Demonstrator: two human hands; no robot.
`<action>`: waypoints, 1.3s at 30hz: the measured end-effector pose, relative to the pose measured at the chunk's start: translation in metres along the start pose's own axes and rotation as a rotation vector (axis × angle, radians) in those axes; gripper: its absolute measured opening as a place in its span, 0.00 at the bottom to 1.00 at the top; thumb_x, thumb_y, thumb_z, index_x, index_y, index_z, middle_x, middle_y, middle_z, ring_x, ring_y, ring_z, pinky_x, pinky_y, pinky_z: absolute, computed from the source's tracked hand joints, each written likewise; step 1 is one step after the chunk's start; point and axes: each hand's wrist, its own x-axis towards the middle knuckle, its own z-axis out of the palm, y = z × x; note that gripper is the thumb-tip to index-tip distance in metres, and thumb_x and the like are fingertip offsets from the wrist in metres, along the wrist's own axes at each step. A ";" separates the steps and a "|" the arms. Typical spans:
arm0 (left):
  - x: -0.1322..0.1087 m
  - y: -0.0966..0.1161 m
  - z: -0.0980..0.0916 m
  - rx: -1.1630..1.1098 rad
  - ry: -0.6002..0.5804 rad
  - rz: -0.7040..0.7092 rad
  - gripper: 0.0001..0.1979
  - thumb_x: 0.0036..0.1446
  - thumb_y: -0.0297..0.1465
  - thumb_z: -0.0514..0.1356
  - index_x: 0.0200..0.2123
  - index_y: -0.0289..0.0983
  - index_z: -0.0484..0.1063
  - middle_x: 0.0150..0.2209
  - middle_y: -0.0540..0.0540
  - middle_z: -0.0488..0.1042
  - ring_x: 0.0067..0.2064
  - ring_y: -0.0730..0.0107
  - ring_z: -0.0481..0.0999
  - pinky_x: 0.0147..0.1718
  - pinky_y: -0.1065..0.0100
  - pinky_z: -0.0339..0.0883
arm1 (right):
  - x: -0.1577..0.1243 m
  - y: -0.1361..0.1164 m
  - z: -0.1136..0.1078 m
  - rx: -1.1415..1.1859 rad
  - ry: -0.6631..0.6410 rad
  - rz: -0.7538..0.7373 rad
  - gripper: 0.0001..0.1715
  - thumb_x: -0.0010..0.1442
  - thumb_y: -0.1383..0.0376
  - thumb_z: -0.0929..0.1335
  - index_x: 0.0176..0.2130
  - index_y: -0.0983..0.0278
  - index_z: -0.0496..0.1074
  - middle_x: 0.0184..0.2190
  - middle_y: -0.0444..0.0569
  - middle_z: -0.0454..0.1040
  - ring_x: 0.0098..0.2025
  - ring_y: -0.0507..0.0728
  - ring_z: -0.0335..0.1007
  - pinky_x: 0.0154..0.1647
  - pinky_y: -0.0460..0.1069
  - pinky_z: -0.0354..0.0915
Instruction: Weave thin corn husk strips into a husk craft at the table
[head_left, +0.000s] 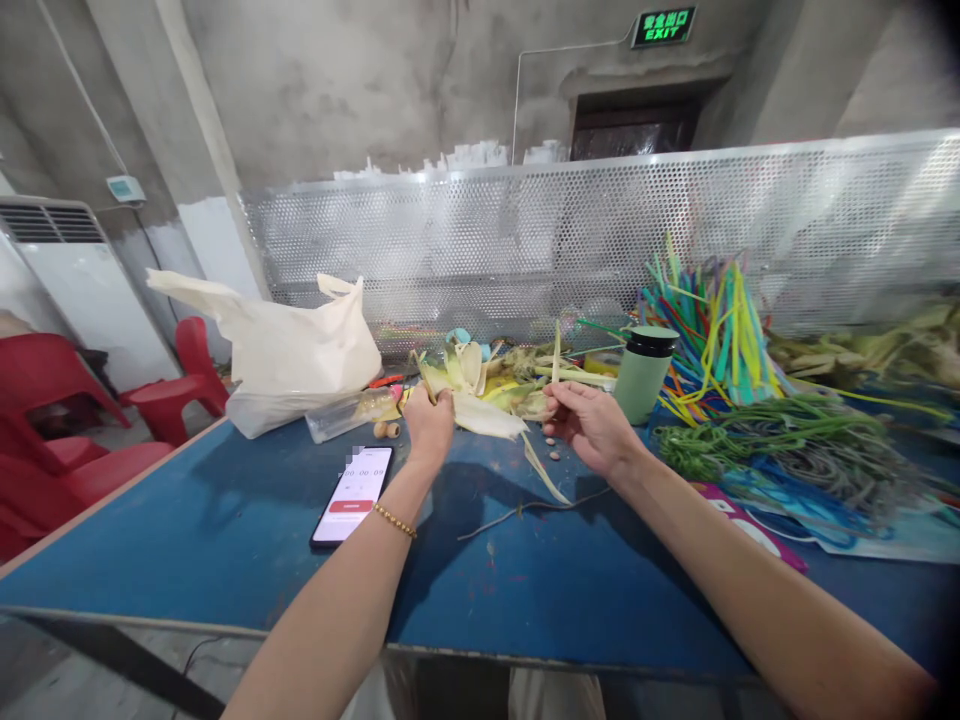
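My left hand (pixel 430 425) is closed, thumb on top, at the near left side of a bunch of pale corn husk (pixel 469 375). Its fingers are mostly hidden, but husk pieces fan out from just behind the thumb. A wide husk leaf (pixel 491 415) spreads to the right of this hand. Between thumb and fingertips, my right hand (pixel 589 425) pinches a narrow husk strip (pixel 556 355) that stands upright. Below the hands, a torn husk strip (pixel 546 470) and a thin grey cord (pixel 517 512) lie on the blue table (pixel 465 600).
A phone (pixel 352 495) showing a timer lies near my left forearm. Behind it stand a white plastic bag (pixel 300 345) and small wooden pieces (pixel 386 430). To the right are a green tumbler (pixel 645 375), colourful strips (pixel 735 340) and green cord (pixel 750 435). A perforated metal screen (pixel 450 240) borders the table.
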 end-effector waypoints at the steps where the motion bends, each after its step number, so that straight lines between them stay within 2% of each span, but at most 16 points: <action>1: 0.002 -0.001 -0.002 0.017 0.020 0.006 0.04 0.54 0.32 0.56 0.30 0.38 0.68 0.31 0.44 0.74 0.36 0.63 0.72 0.38 0.66 0.61 | 0.001 -0.003 -0.003 0.017 -0.012 -0.008 0.11 0.50 0.64 0.75 0.31 0.66 0.71 0.19 0.41 0.66 0.20 0.49 0.62 0.17 0.44 0.62; 4: 0.008 -0.001 -0.008 0.065 0.070 0.012 0.04 0.54 0.32 0.56 0.29 0.38 0.66 0.30 0.45 0.73 0.35 0.64 0.70 0.37 0.65 0.60 | 0.005 -0.009 -0.010 0.030 -0.037 -0.031 0.11 0.50 0.65 0.74 0.31 0.65 0.70 0.18 0.40 0.63 0.20 0.48 0.59 0.15 0.43 0.57; 7: 0.009 -0.001 -0.009 0.044 0.071 -0.008 0.05 0.53 0.32 0.57 0.27 0.38 0.66 0.28 0.46 0.72 0.33 0.65 0.69 0.36 0.66 0.60 | 0.009 -0.005 -0.019 -0.076 -0.024 -0.030 0.10 0.51 0.63 0.73 0.33 0.65 0.71 0.19 0.42 0.66 0.20 0.49 0.63 0.18 0.45 0.62; 9: 0.008 0.000 -0.007 -0.052 0.013 -0.034 0.05 0.50 0.33 0.59 0.26 0.37 0.67 0.27 0.48 0.71 0.31 0.67 0.68 0.33 0.67 0.60 | 0.013 0.000 -0.026 -0.251 -0.036 0.033 0.09 0.52 0.61 0.72 0.32 0.65 0.73 0.21 0.46 0.71 0.22 0.52 0.67 0.21 0.47 0.66; 11: 0.003 0.001 -0.002 -0.199 -0.094 -0.115 0.05 0.48 0.33 0.60 0.26 0.37 0.68 0.25 0.50 0.69 0.27 0.69 0.67 0.29 0.68 0.59 | 0.017 0.004 -0.031 -0.445 -0.042 0.055 0.08 0.51 0.62 0.72 0.28 0.66 0.74 0.21 0.48 0.74 0.23 0.54 0.69 0.22 0.47 0.66; 13: -0.004 0.004 0.003 -0.335 -0.228 -0.218 0.06 0.46 0.32 0.60 0.27 0.35 0.70 0.23 0.51 0.68 0.24 0.72 0.65 0.25 0.69 0.58 | 0.019 0.004 -0.032 -0.621 0.013 -0.086 0.07 0.49 0.64 0.73 0.24 0.65 0.74 0.20 0.48 0.74 0.22 0.53 0.68 0.19 0.45 0.62; 15: -0.013 0.009 0.007 -0.414 -0.350 -0.233 0.06 0.44 0.31 0.61 0.27 0.34 0.71 0.23 0.51 0.69 0.24 0.73 0.65 0.24 0.70 0.58 | 0.017 0.003 -0.025 -0.765 0.066 -0.310 0.07 0.51 0.63 0.72 0.25 0.64 0.75 0.21 0.47 0.74 0.21 0.51 0.66 0.18 0.44 0.58; 16: -0.018 0.012 0.009 -0.435 -0.389 -0.200 0.06 0.44 0.30 0.61 0.27 0.34 0.71 0.23 0.51 0.69 0.24 0.73 0.65 0.24 0.70 0.59 | 0.014 0.004 -0.019 -0.798 0.042 -0.359 0.09 0.53 0.61 0.70 0.27 0.64 0.75 0.22 0.47 0.75 0.20 0.51 0.65 0.17 0.44 0.58; 19: -0.030 0.021 0.011 -0.439 -0.469 -0.081 0.06 0.43 0.31 0.62 0.25 0.34 0.72 0.23 0.50 0.70 0.26 0.72 0.66 0.25 0.71 0.59 | 0.002 0.009 0.004 -0.851 -0.263 -0.348 0.14 0.54 0.57 0.70 0.25 0.64 0.73 0.21 0.45 0.73 0.20 0.50 0.64 0.18 0.44 0.57; 20: -0.032 0.023 0.011 -0.439 -0.471 -0.058 0.06 0.43 0.31 0.62 0.24 0.34 0.72 0.24 0.50 0.70 0.27 0.72 0.67 0.26 0.71 0.59 | -0.002 0.011 0.010 -0.854 -0.312 -0.331 0.14 0.52 0.56 0.72 0.24 0.64 0.72 0.19 0.43 0.71 0.19 0.49 0.63 0.18 0.44 0.56; 23: -0.034 0.027 0.008 -0.522 -0.528 -0.109 0.10 0.45 0.36 0.64 0.24 0.34 0.70 0.22 0.51 0.69 0.25 0.74 0.65 0.25 0.71 0.59 | -0.009 0.017 0.019 -0.787 -0.318 -0.269 0.15 0.55 0.56 0.69 0.25 0.63 0.68 0.14 0.40 0.65 0.16 0.49 0.59 0.17 0.44 0.55; 27: -0.031 0.025 0.006 -0.682 -0.643 -0.208 0.14 0.44 0.38 0.65 0.28 0.33 0.72 0.24 0.49 0.70 0.25 0.73 0.67 0.26 0.69 0.62 | -0.010 0.014 0.016 -0.704 -0.269 -0.234 0.14 0.56 0.57 0.68 0.26 0.64 0.68 0.14 0.40 0.64 0.16 0.49 0.59 0.16 0.45 0.55; 29: -0.031 0.024 0.006 -0.684 -0.651 -0.218 0.13 0.44 0.38 0.65 0.27 0.32 0.72 0.23 0.49 0.70 0.25 0.74 0.67 0.27 0.69 0.62 | -0.009 0.013 0.015 -0.695 -0.266 -0.242 0.14 0.55 0.57 0.69 0.26 0.64 0.69 0.15 0.41 0.65 0.17 0.49 0.60 0.17 0.45 0.56; 35: -0.034 0.027 0.007 -0.592 -0.623 -0.118 0.11 0.45 0.36 0.64 0.22 0.34 0.68 0.19 0.54 0.62 0.22 0.78 0.58 0.22 0.72 0.51 | -0.006 0.017 0.018 -0.682 -0.235 -0.304 0.14 0.52 0.57 0.71 0.27 0.64 0.69 0.18 0.40 0.66 0.19 0.49 0.60 0.19 0.45 0.58; 39: -0.035 0.029 0.005 -0.510 -0.609 -0.056 0.07 0.46 0.32 0.61 0.22 0.34 0.69 0.20 0.53 0.63 0.24 0.76 0.59 0.23 0.71 0.51 | -0.005 0.017 0.017 -0.629 -0.270 -0.252 0.17 0.51 0.54 0.73 0.26 0.63 0.67 0.17 0.40 0.66 0.18 0.49 0.61 0.19 0.45 0.59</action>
